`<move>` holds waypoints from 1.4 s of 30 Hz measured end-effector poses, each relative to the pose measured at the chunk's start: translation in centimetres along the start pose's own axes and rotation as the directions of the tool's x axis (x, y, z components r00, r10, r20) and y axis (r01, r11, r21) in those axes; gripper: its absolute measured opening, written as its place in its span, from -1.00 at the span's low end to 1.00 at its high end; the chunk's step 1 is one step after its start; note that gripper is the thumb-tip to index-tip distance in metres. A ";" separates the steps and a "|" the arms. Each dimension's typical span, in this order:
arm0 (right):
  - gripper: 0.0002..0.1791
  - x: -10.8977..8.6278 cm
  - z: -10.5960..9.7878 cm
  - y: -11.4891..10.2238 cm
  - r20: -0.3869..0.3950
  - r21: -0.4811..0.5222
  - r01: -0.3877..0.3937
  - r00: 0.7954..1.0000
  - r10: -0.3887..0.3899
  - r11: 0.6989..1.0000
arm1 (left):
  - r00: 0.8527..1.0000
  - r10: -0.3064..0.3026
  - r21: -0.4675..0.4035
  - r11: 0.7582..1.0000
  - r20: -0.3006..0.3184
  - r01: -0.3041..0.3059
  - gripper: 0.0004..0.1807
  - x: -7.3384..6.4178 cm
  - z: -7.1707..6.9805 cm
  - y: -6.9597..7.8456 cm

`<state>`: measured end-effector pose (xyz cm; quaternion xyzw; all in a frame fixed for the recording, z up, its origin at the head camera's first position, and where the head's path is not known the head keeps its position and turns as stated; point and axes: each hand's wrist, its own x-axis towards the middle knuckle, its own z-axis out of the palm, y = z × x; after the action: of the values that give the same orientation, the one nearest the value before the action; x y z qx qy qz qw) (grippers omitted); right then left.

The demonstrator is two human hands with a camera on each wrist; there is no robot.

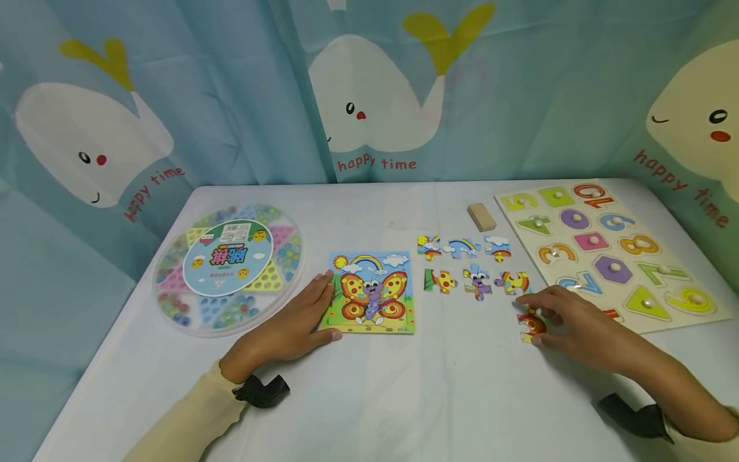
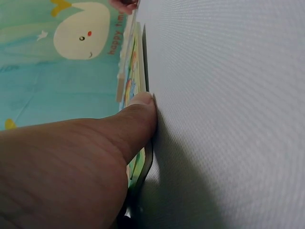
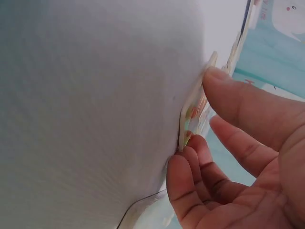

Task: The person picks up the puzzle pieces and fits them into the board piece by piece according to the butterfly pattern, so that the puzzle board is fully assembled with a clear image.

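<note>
My left hand [image 1: 291, 327] lies at the left edge of a square butterfly picture puzzle [image 1: 371, 321], fingers fairly straight. In the left wrist view its thumb [image 2: 138, 119] presses against the puzzle's near edge. Farther right, my right hand [image 1: 583, 330] pinches a red and yellow jigsaw piece [image 1: 532, 326] low over the table. The right wrist view shows the thumb on one end of that piece [image 3: 191, 112] and fingertips on the other. Behind it are two short rows of loose pieces, including a rainbow piece [image 1: 462, 248] and a purple butterfly-face piece [image 1: 477, 282].
A round Chinese checkers box [image 1: 228, 269] with coloured marbles is beyond my left hand. At the right lies a wooden number-and-shape peg board [image 1: 614, 256], partly behind my right hand. A small wooden block [image 1: 482, 217] sits near the back edge of the white-covered table [image 1: 404, 398].
</note>
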<state>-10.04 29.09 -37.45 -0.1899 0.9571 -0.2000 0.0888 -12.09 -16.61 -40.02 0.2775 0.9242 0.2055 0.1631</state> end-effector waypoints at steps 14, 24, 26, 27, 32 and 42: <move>-0.51 0.0 0.1 -0.2 -0.035 0.027 -0.063 0.997 0.064 0.998 | 1.000 -0.023 -0.013 1.000 0.007 0.023 -0.03 -0.1 -0.3 0.5; -0.68 0.1 -0.8 0.3 -0.044 0.084 -0.075 0.996 0.079 0.994 | 1.000 -0.017 -0.017 1.000 0.005 0.017 -0.03 -0.1 -0.3 0.4; -0.70 0.1 -1.1 0.4 -0.031 0.094 -0.093 0.995 0.096 0.991 | 1.000 -0.018 -0.018 1.000 0.005 0.019 -0.03 -0.1 -0.3 0.5; -0.73 0.0 -1.2 0.4 -0.026 0.097 -0.100 0.994 0.103 0.990 | 1.000 -0.019 -0.019 1.000 0.005 0.019 -0.03 -0.2 -0.3 0.5; -0.86 -0.2 -1.6 0.7 0.005 0.113 -0.116 0.993 0.116 0.987 | 1.000 -0.022 -0.022 1.000 0.004 0.022 -0.03 -0.3 -0.3 0.4; -0.78 0.1 -1.8 0.5 -0.053 0.067 -0.050 0.997 0.054 0.996 | 1.000 -0.008 -0.018 1.000 0.011 0.009 -0.03 0.0 -0.1 0.1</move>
<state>-10.77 30.09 -36.06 -0.1565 0.9566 -0.2344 0.0738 -12.07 -16.55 -39.85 0.2732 0.9226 0.2115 0.1715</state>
